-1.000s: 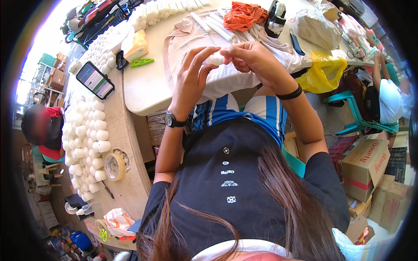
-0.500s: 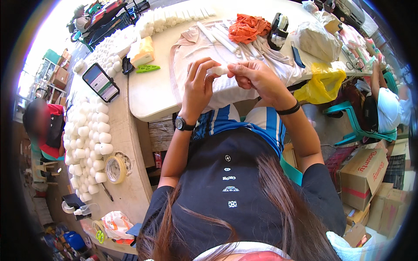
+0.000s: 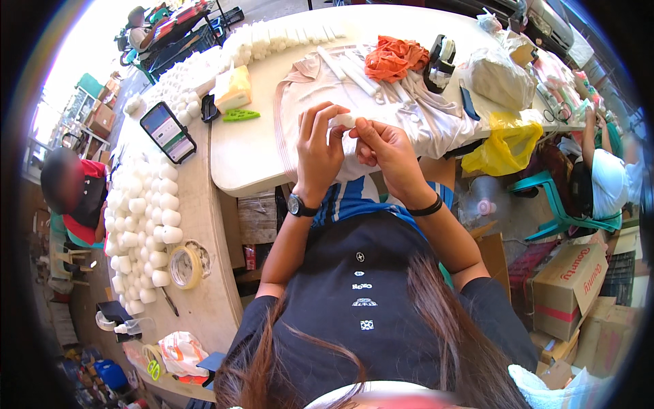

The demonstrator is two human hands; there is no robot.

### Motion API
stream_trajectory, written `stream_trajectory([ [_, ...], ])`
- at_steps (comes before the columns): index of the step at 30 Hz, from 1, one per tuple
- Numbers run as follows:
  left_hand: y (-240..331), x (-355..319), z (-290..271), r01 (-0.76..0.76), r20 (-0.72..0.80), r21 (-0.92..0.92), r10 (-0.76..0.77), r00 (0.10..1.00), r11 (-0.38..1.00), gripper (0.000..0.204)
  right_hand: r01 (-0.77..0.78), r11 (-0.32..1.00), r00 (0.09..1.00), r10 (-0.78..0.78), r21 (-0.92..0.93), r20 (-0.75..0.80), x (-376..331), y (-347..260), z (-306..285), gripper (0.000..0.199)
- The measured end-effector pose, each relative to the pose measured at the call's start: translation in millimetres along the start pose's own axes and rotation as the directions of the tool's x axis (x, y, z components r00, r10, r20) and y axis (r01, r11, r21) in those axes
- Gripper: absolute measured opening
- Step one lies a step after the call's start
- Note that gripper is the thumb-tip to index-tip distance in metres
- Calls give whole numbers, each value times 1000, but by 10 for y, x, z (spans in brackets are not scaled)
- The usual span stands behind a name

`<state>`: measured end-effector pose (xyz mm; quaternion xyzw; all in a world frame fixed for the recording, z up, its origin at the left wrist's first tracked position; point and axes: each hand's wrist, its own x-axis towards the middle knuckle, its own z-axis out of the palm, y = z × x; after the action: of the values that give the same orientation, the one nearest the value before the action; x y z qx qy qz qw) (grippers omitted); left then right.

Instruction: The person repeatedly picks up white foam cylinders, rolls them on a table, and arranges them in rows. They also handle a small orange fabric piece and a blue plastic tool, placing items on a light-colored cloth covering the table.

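Over the near edge of the white table, my left hand [image 3: 319, 146] grips a small white piece [image 3: 343, 120] between thumb and fingers. The piece looks short and rounded; its exact kind cannot be made out. My right hand [image 3: 390, 151] pinches its right end, thumb against a curled forefinger. Beneath both hands a pale cloth [image 3: 306, 92] covers part of the table and hangs over its edge. Several white tubes [image 3: 357, 78] lie on the cloth beyond my hands, beside a crumpled orange cloth [image 3: 395, 58].
Rows of white cup-shaped pieces [image 3: 146, 225] fill the left table, with a phone [image 3: 167, 133], a tape roll [image 3: 184, 267] and a green tool [image 3: 242, 115] nearby. A yellow plastic bag [image 3: 504, 143] hangs at right. People sit at left [image 3: 82, 191] and right [image 3: 603, 170]; cardboard boxes [image 3: 569, 286] stand lower right.
My right hand has moved left and slightly down, its forearm closer to my body. My left hand has shifted a little right and down. Both keep hold of the white piece. The view has shifted slightly.
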<state>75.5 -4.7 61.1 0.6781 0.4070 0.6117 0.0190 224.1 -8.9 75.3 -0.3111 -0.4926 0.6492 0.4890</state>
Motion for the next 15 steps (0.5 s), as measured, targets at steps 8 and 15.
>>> stream_trajectory([
  [8, 353, 10, -25, 75, -92, 3, -74, 993, 997, 41, 192, 895, 967, -243, -401, -78, 149, -64, 55, 53],
  [15, 425, 4, -102, 161, -71, -50, -164, 984, 986, 45, 357, 353, 717, -697, -865, 12, 195, -5, 123, 44],
])
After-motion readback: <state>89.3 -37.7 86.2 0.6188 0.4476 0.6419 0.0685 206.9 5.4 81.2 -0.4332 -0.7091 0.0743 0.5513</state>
